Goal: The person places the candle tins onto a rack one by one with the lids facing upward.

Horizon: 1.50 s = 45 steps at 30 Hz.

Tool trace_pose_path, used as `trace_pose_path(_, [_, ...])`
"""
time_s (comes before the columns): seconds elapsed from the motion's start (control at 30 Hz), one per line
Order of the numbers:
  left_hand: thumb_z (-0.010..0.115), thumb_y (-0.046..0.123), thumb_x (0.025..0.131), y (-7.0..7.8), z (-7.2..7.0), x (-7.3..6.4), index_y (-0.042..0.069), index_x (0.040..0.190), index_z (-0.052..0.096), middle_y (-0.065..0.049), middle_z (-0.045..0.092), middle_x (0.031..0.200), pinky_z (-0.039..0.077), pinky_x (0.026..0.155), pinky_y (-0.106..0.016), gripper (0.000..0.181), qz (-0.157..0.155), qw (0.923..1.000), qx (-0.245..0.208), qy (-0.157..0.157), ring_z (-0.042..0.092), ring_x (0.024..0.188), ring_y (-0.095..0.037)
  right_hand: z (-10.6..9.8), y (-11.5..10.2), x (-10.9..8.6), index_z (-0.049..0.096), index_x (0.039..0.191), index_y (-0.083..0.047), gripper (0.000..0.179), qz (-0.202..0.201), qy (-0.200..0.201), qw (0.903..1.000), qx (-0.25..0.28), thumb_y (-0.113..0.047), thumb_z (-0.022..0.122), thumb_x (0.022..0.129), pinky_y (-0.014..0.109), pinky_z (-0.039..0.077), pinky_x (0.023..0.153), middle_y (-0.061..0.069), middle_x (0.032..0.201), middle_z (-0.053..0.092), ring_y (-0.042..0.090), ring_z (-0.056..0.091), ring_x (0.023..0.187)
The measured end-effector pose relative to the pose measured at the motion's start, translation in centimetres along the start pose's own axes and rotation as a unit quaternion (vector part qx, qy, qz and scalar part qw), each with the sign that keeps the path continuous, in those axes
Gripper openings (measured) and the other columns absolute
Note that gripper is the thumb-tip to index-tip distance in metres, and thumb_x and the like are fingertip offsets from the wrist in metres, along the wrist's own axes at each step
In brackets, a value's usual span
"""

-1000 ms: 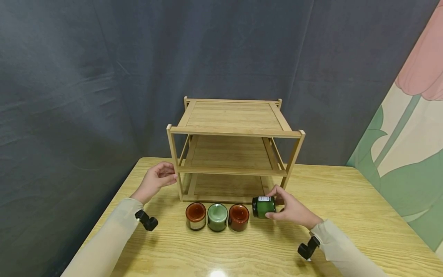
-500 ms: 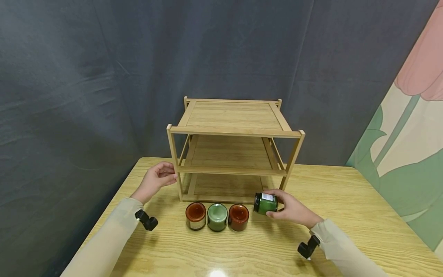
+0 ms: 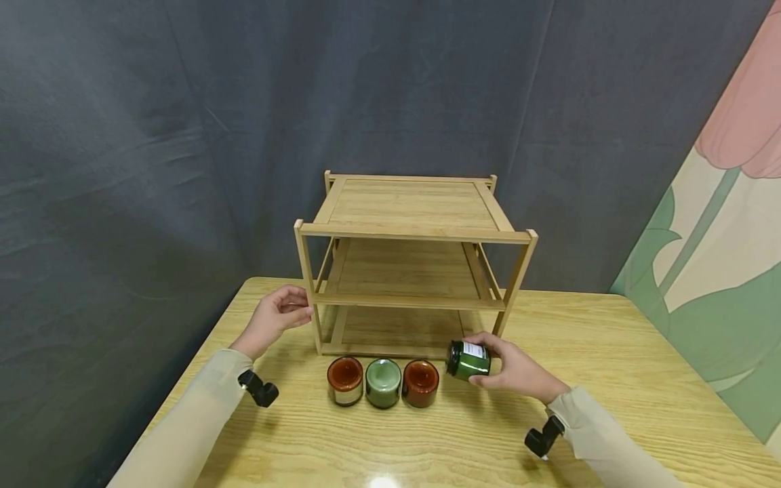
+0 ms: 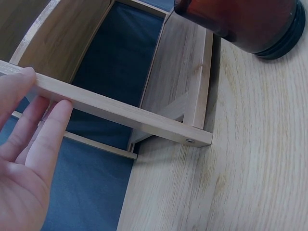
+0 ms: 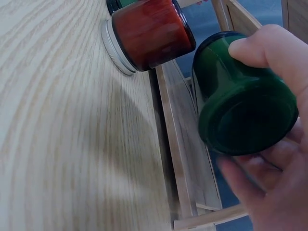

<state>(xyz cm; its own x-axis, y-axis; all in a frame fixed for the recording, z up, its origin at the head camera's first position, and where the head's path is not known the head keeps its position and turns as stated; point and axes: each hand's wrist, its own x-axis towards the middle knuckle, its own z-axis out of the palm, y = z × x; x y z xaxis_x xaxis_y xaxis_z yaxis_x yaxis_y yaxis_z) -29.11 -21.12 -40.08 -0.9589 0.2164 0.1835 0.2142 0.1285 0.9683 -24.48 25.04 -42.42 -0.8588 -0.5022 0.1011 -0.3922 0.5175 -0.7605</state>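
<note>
Head view from above, forward and down over the rack [image 3: 415, 203]; close-up views from each wrist, rack in all.

Indoor recording corner, curtained off

This looks like a small filming set indoors — whether in a home or a studio cannot be told. Well beyond the right hand [image 3: 512, 369], which grips a green glass jar [image 3: 471, 360], a creased blue-grey curtain [image 3: 390, 81] covers the background and runs on to the left. Far to the right of the grip, a wall mural [image 3: 714, 318] shows a pink tulip [image 3: 741, 115] and green leaves. Beneath the grip spreads a wood-grain tabletop [image 3: 342, 447], catching a bright reflection nearer the wearer. The gear says most — a black wrist camera [image 3: 545, 436] sits just behind the grip, a second camera [image 3: 259, 389] well to its left.
</note>
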Motion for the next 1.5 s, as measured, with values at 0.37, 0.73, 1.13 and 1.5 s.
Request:
trace_pose_path(0.37, [0.07, 0.009, 0.088, -0.22, -0.09, 0.14, -0.003, 0.123, 0.052, -0.007, 0.063, 0.107, 0.058, 0.084, -0.028, 0.041, -0.001, 1.0, -0.004, 0.001, 0.067, 0.093, -0.01, 0.01, 0.04, -0.06, 0.05, 0.131, -0.012, 0.062, -0.014, 0.022, 0.9993, -0.028, -0.024, 0.081, 0.079, 0.027, 0.051, 0.086, 0.006, 0.119, 0.059, 0.013, 0.057, 0.101])
trace_pose_path(0.73, [0.07, 0.008, 0.088, -0.01, -0.09, 0.14, -0.003, 0.122, 0.052, -0.004, 0.063, 0.105, 0.058, 0.084, -0.028, 0.039, -0.001, 0.9999, -0.012, -0.003, 0.067, 0.093, -0.01, 0.1, 0.05, 0.12, 0.045, 0.136, -0.003, 0.071, -0.011, 0.035, 0.999, -0.024, -0.018, 0.081, 0.077, 0.034, 0.051, 0.09, 0.012, 0.125, 0.057, 0.018, 0.056, 0.106])
trace_pose_path(1.13, [0.069, 0.007, 0.089, -0.03, -0.15, 0.09, -0.003, 0.122, 0.051, -0.006, 0.062, 0.106, 0.058, 0.085, -0.028, 0.039, 0.001, 1.0, -0.006, -0.004, 0.067, 0.093, -0.01, 0.07, 0.24, 0.25, 0.045, 0.131, -0.005, 0.068, -0.035, 0.037, 0.9987, 0.01, -0.016, 0.083, 0.076, 0.023, 0.049, 0.094, 0.009, 0.123, 0.058, 0.007, 0.058, 0.105])
trace_pose_path(1.5, [0.07, 0.008, 0.089, -0.2, -0.11, 0.14, -0.003, 0.122, 0.052, -0.007, 0.062, 0.106, 0.058, 0.084, -0.028, 0.039, 0.001, 1.0, -0.005, -0.002, 0.067, 0.093, -0.01, 0.18, 0.48, 0.29, 0.043, 0.13, -0.004, 0.069, -0.04, 0.032, 0.9971, 0.057, -0.012, 0.084, 0.075, 0.015, 0.048, 0.093, 0.015, 0.126, 0.056, 0.002, 0.059, 0.108])
